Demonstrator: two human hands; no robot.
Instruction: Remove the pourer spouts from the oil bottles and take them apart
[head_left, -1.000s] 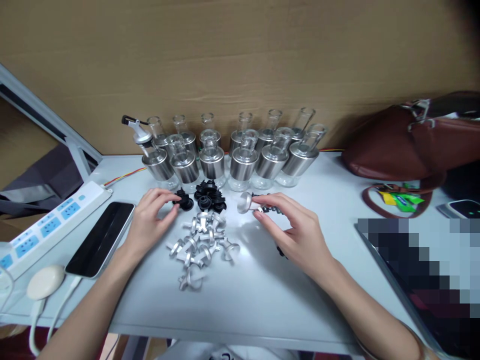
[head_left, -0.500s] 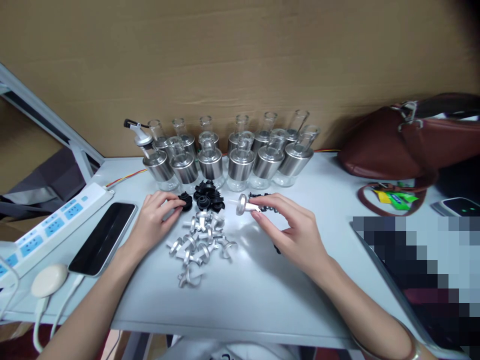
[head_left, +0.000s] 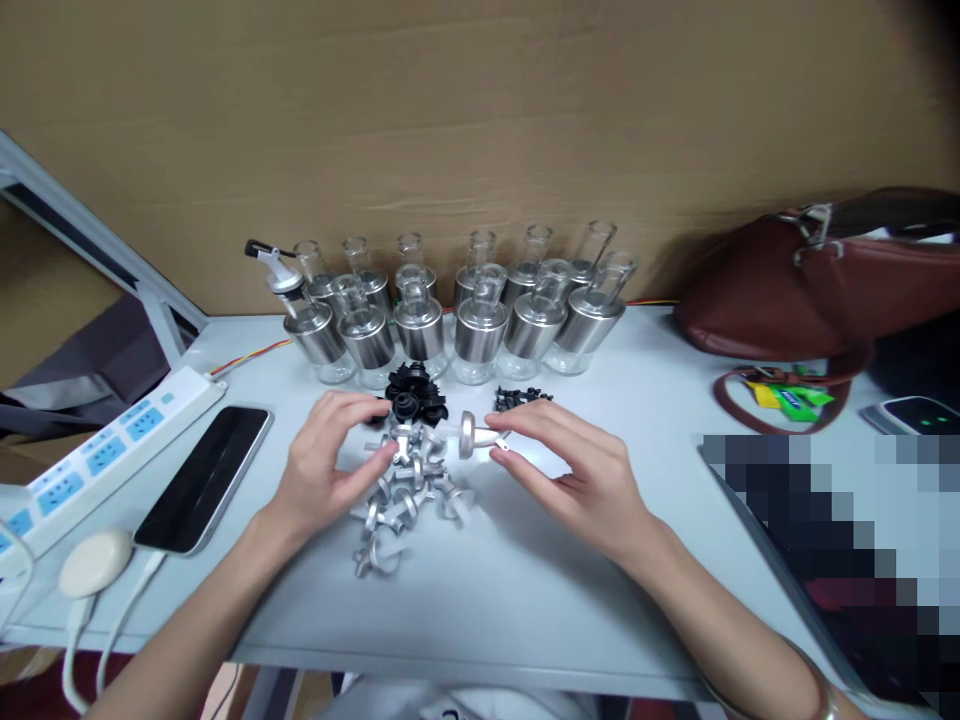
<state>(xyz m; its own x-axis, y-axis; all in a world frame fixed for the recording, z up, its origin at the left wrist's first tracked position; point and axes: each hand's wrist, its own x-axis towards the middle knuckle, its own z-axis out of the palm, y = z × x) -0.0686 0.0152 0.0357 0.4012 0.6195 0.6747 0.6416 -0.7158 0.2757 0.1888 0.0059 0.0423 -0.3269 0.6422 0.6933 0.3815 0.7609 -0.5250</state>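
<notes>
Between the thumb and fingers of my right hand [head_left: 585, 470] is a silver pourer spout [head_left: 469, 435], its round collar and thin tube pointing left. My left hand [head_left: 322, 455] has its thumb and fingers apart, with nothing visible between them, at the left side of the loose parts. Under and beside it lies a pile of silver pourer spouts [head_left: 409, 505]. Just behind that, black ribbed stoppers [head_left: 416, 390] are heaped, one partly hidden by my left fingers. A group of small black pieces [head_left: 521, 398] lies beyond my right fingertips.
Two rows of glass bottles with steel bands [head_left: 480, 335] stand along the cardboard; the leftmost carries a fitted pourer [head_left: 277, 270]. At left are a phone [head_left: 202, 480], a power strip [head_left: 112, 455] and a white round plug [head_left: 96, 565]. A brown bag [head_left: 750, 290] and pixelated dark object [head_left: 825, 560] sit at right.
My left hand has let go of a black stopper and shifted right, its fingers opening. My right hand has brought the silver spout slightly left and lower.
</notes>
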